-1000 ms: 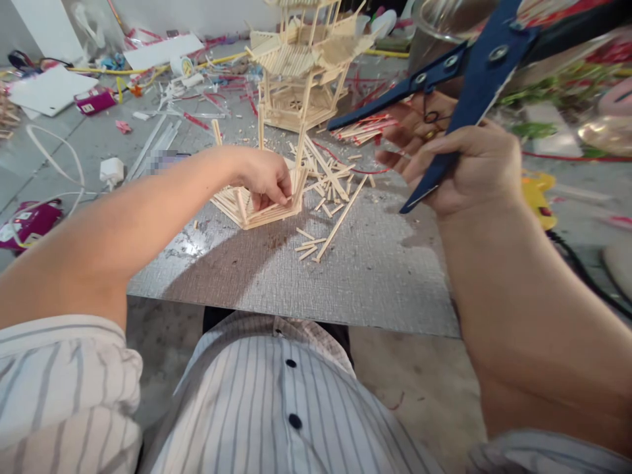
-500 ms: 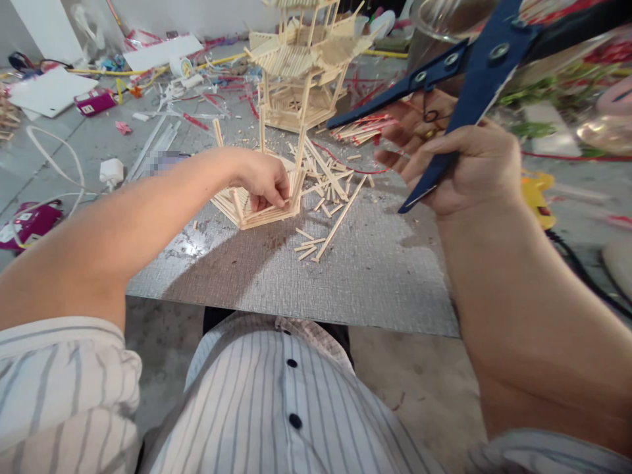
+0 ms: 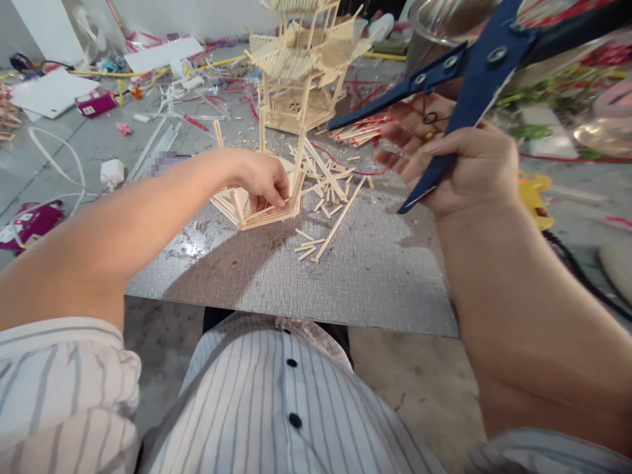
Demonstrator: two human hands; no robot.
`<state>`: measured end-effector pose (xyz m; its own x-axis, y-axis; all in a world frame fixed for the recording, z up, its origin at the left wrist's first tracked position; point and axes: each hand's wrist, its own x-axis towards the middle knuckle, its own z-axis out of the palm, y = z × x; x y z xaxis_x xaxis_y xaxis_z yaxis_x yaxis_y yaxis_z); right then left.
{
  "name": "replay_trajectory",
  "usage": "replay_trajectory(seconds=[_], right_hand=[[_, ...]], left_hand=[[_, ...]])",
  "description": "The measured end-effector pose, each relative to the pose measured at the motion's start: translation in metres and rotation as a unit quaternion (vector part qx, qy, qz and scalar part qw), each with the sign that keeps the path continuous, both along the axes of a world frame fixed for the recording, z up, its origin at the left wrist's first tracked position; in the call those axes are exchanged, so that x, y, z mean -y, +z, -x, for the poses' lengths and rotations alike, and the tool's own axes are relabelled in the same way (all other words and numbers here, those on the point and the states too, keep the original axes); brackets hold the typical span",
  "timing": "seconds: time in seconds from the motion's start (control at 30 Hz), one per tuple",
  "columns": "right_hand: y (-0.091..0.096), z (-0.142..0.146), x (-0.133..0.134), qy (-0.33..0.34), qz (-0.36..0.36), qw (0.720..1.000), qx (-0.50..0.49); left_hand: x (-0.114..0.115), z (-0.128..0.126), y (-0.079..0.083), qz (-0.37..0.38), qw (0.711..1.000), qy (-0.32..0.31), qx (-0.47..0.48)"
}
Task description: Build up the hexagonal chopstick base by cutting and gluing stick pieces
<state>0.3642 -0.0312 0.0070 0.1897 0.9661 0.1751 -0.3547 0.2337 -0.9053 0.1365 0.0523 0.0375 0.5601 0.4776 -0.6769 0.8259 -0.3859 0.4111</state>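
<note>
My left hand (image 3: 269, 181) reaches into a small wooden stick frame (image 3: 241, 220) with upright corner posts. Thumb and fingers are pinched on a thin wooden stick (image 3: 285, 203) near its right front edge; part of the stick is hidden. Raised on the right, my right hand (image 3: 474, 161) holds a blue cutter (image 3: 469, 105), like hand shears, with its arms spread apart. The thumb lies over the lower arm and the other fingers are loosely curled. A spring and rivets show on the tool. Cut wooden sticks (image 3: 326, 174) lie scattered right of the frame.
Behind the frame stands a tall pagoda-like stick model (image 3: 301, 66). Sticks with red ends (image 3: 360, 131) lie beside it. A yellow tool (image 3: 536, 197) with a black cord is at right. At left are a white cable (image 3: 74, 155) and purple boxes (image 3: 37, 220). A clear container (image 3: 434, 26) stands at the back.
</note>
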Motion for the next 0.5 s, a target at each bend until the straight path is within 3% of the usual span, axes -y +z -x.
replay_trajectory(seconds=[0.5], right_hand=[[0.0054, -0.0019, 0.0069, 0.004, -0.038, 0.999, 0.027]], left_hand=[[-0.0008, 0.0082, -0.0009, -0.012, 0.999, 0.013, 0.039]])
